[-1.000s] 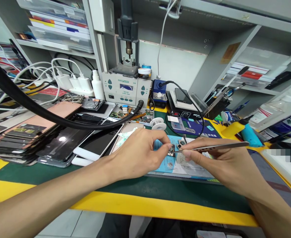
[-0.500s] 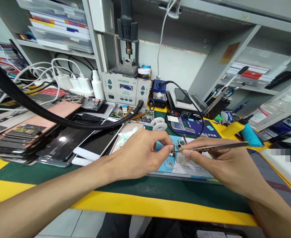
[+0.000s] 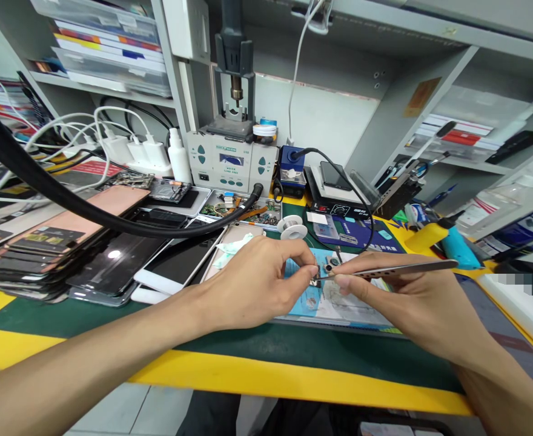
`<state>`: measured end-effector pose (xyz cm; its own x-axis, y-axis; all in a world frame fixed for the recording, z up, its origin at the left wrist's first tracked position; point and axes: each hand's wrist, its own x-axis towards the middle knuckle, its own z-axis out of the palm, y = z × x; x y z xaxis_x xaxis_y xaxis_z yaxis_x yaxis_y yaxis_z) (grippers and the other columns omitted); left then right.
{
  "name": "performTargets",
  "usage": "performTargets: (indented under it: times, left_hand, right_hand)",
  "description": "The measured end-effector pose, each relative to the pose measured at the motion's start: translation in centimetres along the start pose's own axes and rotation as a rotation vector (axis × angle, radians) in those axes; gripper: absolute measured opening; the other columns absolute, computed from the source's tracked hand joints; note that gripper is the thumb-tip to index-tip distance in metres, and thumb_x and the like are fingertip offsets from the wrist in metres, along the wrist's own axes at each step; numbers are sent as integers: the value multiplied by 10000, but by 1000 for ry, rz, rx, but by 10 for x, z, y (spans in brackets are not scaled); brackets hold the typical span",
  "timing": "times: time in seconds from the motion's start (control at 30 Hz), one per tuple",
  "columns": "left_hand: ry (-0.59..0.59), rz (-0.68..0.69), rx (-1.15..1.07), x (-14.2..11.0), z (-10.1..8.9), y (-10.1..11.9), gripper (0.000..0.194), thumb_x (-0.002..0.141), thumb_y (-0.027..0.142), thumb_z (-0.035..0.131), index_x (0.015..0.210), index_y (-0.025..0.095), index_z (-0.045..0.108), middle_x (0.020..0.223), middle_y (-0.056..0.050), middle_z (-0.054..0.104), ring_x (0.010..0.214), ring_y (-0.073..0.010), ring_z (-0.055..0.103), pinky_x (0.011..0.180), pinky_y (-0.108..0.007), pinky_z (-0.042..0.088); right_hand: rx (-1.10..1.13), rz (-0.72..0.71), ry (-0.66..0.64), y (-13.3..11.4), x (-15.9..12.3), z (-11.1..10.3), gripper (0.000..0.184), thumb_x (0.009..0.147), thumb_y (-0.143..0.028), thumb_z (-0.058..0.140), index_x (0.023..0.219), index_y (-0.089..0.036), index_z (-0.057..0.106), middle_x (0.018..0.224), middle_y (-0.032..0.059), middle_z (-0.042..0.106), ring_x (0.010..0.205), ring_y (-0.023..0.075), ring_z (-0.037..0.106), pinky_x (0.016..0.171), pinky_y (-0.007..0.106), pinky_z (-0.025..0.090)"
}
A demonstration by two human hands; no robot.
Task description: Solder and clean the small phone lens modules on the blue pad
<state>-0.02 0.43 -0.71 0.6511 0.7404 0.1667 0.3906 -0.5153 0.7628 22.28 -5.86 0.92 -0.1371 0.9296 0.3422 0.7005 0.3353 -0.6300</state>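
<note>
My right hand (image 3: 393, 297) is closed on a pair of metal tweezers (image 3: 407, 267), whose tips point left toward my left hand. Thumb and forefinger of my left hand (image 3: 266, 281) pinch a small dark electronic part (image 3: 316, 278), mostly covered by the fingers. The tweezer tips are at this part; whether they grip it I cannot tell. Below both hands lies a blue and white printed sheet (image 3: 309, 309). A small round metallic component (image 3: 331, 263) shows between the hands, just beyond the tweezer tips.
A thick black hose (image 3: 157, 230) arcs across the left to the hot-air station (image 3: 230, 166). Stacked phone parts (image 3: 43, 248) fill the left side. A solder spool (image 3: 292, 229) stands behind my left hand. A yellow and blue bottle (image 3: 430, 235) lies at the right.
Almost nothing differs. The tweezers and my right hand have shifted very slightly; my left hand keeps its pinch in the same place.
</note>
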Motion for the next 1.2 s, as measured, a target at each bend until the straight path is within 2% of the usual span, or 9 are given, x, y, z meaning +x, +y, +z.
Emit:
performTargets:
  times: [0.77, 1.2]
  left_hand:
    - [-2, 5, 3, 0, 1, 0, 215, 958, 365, 561, 896, 206, 692, 461, 66, 435, 419, -92, 358, 424, -240, 227]
    - [0, 7, -9, 0, 0, 1, 211, 954, 364, 564, 899, 206, 694, 459, 61, 445, 407, -92, 370, 417, -235, 225]
  right_hand:
    - [42, 7, 3, 3, 0, 2, 84, 844, -322, 759, 859, -269, 823, 879, 22, 810, 763, 210, 746, 673, 297, 613]
    - [15, 6, 0, 2, -1, 0, 128, 857, -353, 744, 853, -252, 823, 874, 44, 809, 759, 227, 742, 690, 325, 617]
